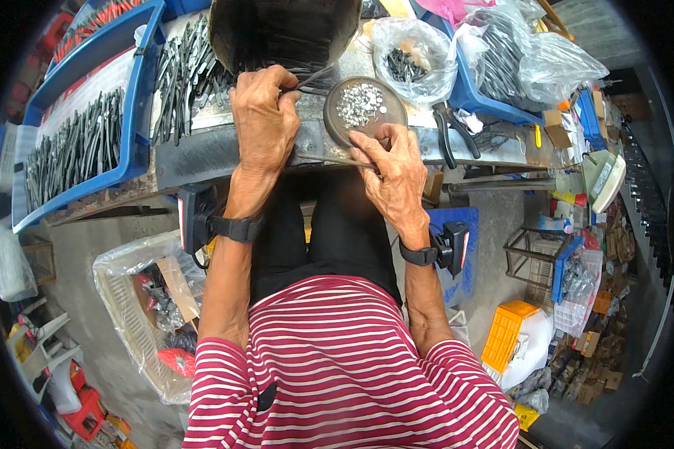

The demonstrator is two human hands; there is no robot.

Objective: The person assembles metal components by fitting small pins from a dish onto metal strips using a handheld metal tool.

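The left hand (pixel 264 120) is curling nearly closed, pinching a thin dark metal strip (pixel 312 76) that is pointing up and rightward over the counter (pixel 202 150). The right hand (pixel 397 173) is closing its fingers on a long thin rod (pixel 337 159) lying left-to-right, just below the round dish (pixel 335 123) of small silvery pieces.
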